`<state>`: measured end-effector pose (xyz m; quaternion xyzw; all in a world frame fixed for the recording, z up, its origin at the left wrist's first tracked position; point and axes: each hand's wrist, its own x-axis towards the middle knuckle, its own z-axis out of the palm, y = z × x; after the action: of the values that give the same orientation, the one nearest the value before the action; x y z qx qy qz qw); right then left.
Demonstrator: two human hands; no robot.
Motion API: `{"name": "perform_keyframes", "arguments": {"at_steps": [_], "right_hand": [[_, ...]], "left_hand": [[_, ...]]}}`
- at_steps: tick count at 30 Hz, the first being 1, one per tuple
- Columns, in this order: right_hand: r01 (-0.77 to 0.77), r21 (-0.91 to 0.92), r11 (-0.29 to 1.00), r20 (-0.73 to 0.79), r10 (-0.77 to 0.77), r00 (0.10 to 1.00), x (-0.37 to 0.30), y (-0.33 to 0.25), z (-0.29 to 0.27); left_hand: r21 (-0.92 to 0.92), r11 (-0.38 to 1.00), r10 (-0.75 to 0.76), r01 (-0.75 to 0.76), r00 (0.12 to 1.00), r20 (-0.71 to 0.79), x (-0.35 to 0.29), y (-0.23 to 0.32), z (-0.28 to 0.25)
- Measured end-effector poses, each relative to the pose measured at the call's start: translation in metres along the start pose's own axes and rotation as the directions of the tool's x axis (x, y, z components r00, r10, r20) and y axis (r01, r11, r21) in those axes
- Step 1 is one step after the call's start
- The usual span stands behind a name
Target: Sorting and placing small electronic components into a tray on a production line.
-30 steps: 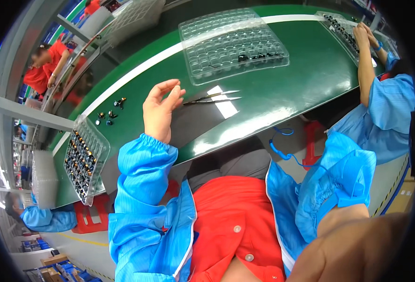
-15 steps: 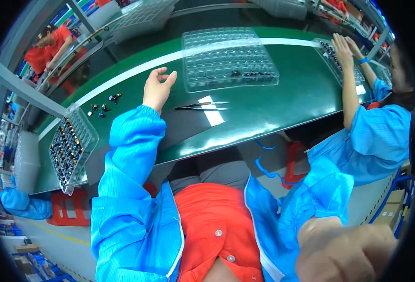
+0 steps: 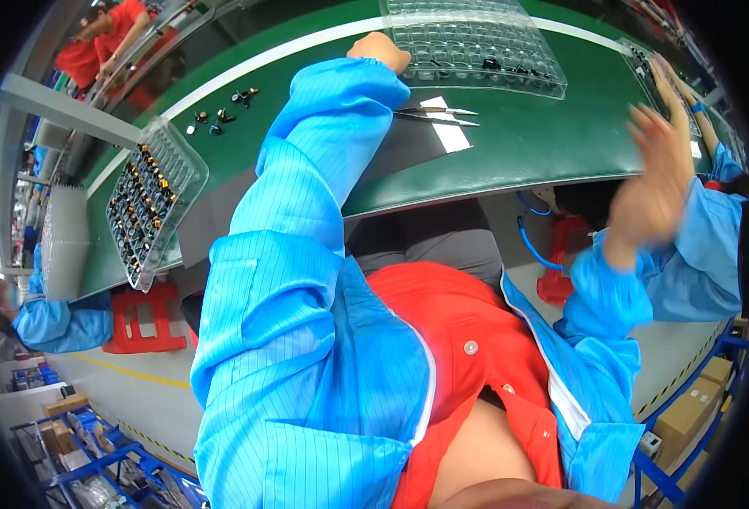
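My left hand (image 3: 380, 51) is curled at the left edge of a clear plastic tray (image 3: 519, 83) with rows of pockets. Its fingers are bent out of sight, so whatever they may hold is hidden. A few small dark parts (image 3: 491, 64) sit in the tray's near row. Just right of my left sleeve lies a pair of tweezers (image 3: 442, 116), dark at one end and silver at the tips. My right hand (image 3: 650, 182), raised above the table's front edge at the right, is blurred by motion; its fingers are stretched out with nothing visible in them.
Several small black parts (image 3: 216, 128) lie loose on the green table (image 3: 553, 140). Left of them, a clear tray (image 3: 141, 212) of dark and gold parts stands tilted beside a grey post (image 3: 69, 110). A co-worker's hands (image 3: 670, 89) are over another tray at the far right.
My left hand has reached forward to the tray's left edge, its fingers now curled. My right hand has swung up and forward from low at the right. The whole view has shifted.
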<state>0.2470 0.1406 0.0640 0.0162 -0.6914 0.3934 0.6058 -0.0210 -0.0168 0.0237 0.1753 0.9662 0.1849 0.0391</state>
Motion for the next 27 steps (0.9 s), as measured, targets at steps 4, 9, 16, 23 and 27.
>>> {"name": "perform_keyframes", "arguments": {"at_steps": [4, 9, 16, 23, 27], "right_hand": [[-0.557, -0.389, 0.734, 0.089, 0.631, 0.770, -0.009, 0.125, 0.024], [-0.527, -0.309, 0.792, 0.222, 0.599, 0.769, -0.005, 0.166, 0.023], [-0.680, 0.193, 0.707, 0.224, 0.643, 0.732, -0.003, 0.143, 0.042], [-0.641, 0.343, 0.686, 0.472, 0.464, 0.749, -0.016, 0.036, 0.106], [-0.680, 0.377, 0.629, 0.696, 0.292, 0.656, -0.041, -0.027, 0.145]], "left_hand": [[0.059, 0.998, 0.011, -0.006, 0.996, -0.086, 0.001, -0.012, -0.001], [0.017, 1.000, 0.027, -0.025, 0.990, -0.142, -0.008, 0.002, -0.025], [-0.649, 0.756, -0.053, 0.087, 0.996, 0.072, -0.004, -0.041, -0.039], [-0.993, 0.059, -0.074, -0.104, 0.991, -0.108, -0.129, -0.119, -0.124], [-0.965, 0.010, -0.294, -0.260, 0.922, -0.252, -0.215, -0.180, -0.161]]}}
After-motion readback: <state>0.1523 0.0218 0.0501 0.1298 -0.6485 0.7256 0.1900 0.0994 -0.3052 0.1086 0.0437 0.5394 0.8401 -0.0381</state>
